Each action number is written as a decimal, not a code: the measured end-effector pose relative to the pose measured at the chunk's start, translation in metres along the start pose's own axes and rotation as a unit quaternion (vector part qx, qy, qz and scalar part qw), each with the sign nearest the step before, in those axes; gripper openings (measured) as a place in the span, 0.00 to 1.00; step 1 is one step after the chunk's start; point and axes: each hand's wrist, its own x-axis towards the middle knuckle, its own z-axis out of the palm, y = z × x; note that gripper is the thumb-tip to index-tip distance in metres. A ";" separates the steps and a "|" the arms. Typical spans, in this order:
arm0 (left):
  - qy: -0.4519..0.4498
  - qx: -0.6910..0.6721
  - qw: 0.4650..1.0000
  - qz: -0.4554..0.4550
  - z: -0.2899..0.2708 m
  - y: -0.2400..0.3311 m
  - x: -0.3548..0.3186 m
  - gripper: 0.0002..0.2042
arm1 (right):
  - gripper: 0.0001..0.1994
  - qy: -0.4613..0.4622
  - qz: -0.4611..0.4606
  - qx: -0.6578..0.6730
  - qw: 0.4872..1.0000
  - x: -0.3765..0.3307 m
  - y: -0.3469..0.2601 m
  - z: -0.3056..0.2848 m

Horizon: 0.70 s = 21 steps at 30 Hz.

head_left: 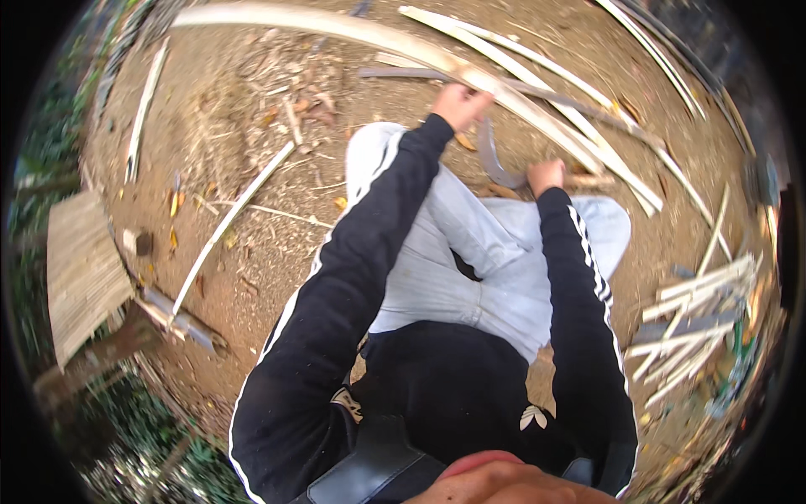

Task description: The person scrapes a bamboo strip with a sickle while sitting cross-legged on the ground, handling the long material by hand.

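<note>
A long, pale bamboo strip (336, 27) runs from the far left, slanting down to the right in front of my knees. My left hand (462, 107) is closed on its near edge; the fingertips are partly hidden. Closer to my right knee, my right hand (546, 175) is wrapped round the wooden handle (589, 181) of a sickle. The sickle's curved grey blade (489, 155) reaches left from my fist and bends up toward the strip, under my left hand. Whether the blade touches the strip, I cannot tell.
More pale strips (537, 71) lie beyond my hands, with a darker strip (403, 73) crossing beneath. A heap of short split pieces (693, 311) is at the right. To the left are a thin strip (231, 214), a bamboo tube (197, 332) and a woven panel (80, 273). Shavings litter the soil.
</note>
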 end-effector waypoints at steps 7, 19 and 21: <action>0.012 0.116 0.987 0.111 -0.004 0.018 -0.024 0.25 | 0.14 0.027 -0.067 0.076 0.994 -0.026 0.005 -0.044; 0.149 0.015 0.983 0.110 -0.031 0.043 0.006 0.20 | 0.09 0.200 -0.126 0.387 0.891 -0.050 0.016 -0.072; 0.133 0.086 0.981 0.117 -0.026 0.090 0.021 0.22 | 0.07 0.217 -0.123 0.357 0.900 -0.055 0.020 -0.065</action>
